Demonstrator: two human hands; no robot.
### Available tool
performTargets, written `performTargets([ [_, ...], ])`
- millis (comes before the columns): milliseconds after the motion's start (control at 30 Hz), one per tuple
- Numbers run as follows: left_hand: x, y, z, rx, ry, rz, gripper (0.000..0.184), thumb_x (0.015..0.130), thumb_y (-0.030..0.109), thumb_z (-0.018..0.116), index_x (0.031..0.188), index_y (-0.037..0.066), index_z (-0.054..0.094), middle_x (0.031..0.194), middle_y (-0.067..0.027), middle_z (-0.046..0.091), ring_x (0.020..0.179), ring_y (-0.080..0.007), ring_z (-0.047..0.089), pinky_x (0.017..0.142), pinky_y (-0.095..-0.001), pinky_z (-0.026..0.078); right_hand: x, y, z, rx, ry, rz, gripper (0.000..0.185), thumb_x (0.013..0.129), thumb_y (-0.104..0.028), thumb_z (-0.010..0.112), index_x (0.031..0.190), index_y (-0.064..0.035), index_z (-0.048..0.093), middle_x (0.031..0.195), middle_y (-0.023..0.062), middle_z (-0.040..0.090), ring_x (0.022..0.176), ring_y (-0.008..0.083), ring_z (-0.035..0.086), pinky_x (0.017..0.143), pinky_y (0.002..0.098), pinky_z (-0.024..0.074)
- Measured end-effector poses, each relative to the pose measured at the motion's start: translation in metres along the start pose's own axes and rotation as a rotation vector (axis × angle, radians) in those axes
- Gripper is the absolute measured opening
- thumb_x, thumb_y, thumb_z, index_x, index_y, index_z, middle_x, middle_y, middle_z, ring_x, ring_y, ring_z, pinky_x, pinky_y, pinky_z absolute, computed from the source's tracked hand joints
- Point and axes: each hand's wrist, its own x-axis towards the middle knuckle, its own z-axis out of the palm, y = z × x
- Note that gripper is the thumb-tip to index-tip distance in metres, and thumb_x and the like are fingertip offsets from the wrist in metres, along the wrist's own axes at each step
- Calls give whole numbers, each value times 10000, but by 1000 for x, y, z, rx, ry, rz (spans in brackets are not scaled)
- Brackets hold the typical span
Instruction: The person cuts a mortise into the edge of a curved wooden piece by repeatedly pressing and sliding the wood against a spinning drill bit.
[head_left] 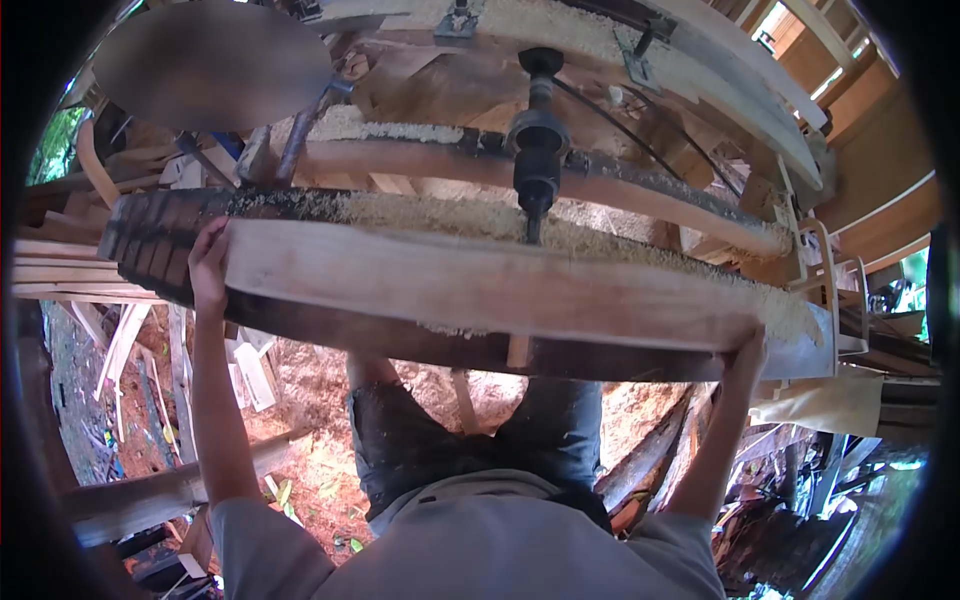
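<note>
A long pale wooden plank spans the view in front of my body. My left hand is closed around its left end, with the fingers over the end edge. At the right end, my right hand grips the plank low, its fingers partly hidden. Just behind the far edge points a dark spindle with a bit, its tip at about the plank's far edge; I cannot tell whether it touches the wood. Under the plank lies a dark beam-like bench strewn with sawdust.
Behind the bench runs a rounded log rail covered in sawdust. Farther back is another sawdust-covered beam with metal fittings. Scrap wood strips lie at the left. Chairs or wooden frames stand at the right.
</note>
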Motion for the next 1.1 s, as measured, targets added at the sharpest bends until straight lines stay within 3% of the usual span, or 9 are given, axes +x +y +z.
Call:
performTargets([
  [100,-11,4,10,-62,44,-13,338,968,66,513,1285,-44,558,1202,-78,620,1097,-139,573,982,-244,414,-5,-3,15,-35,49,-88,475,994,-447,517,1253,-50,500,1116,133,610,886,236,665,559,382,564],
  [300,-5,-7,17,-62,11,-13,321,958,50,527,1261,-40,579,1196,-71,619,1094,-125,567,970,-244,418,-43,-1,-17,69,147,-90,476,986,-508,515,1223,-98,557,932,77,630,620,190,615,398,304,455],
  [400,9,-12,27,-5,98,17,309,955,45,535,1248,-37,588,1188,-64,616,1085,-119,565,958,-243,421,45,22,-17,43,44,-162,471,993,-513,497,1182,-89,575,938,85,640,583,190,602,368,286,422],
  [500,-12,0,26,-102,50,-22,311,956,53,538,1250,-36,588,1191,-64,611,1094,-128,566,972,-256,420,13,3,-5,-82,135,-78,446,1006,-513,462,1154,-112,590,966,74,656,635,184,629,381,295,432],
  [600,-22,1,25,-105,50,-45,337,950,63,544,1267,-43,581,1204,-81,617,1102,-141,571,991,-263,418,10,29,-59,159,63,-97,431,1010,-516,447,1166,-141,590,983,55,657,700,172,641,417,299,470],
  [633,-20,-1,28,-95,54,-27,344,949,63,543,1273,-45,578,1206,-86,619,1102,-143,573,992,-263,418,-36,6,-31,183,136,-128,403,1014,-509,439,1170,-171,594,1002,44,653,730,173,647,444,279,493],
  [767,1,-8,59,0,78,0,353,947,63,536,1280,-47,580,1207,-98,626,1108,-154,580,997,-267,420,45,11,-57,-2,50,-66,436,991,-522,479,1204,-156,583,1057,43,648,782,215,654,514,302,527],
  [967,-25,2,52,-112,39,-39,311,951,52,544,1242,-43,603,1202,-88,625,1115,-150,575,993,-272,419,12,5,-43,80,188,-156,470,995,-455,480,1267,-73,527,1005,104,633,673,221,653,452,321,528],
  [1100,-20,2,49,-91,31,-61,314,963,49,552,1265,-29,588,1194,-84,630,1109,-146,579,991,-273,422,0,-2,-62,-68,171,-93,524,976,-471,501,1320,-76,496,1029,110,634,694,237,659,490,344,538],
])
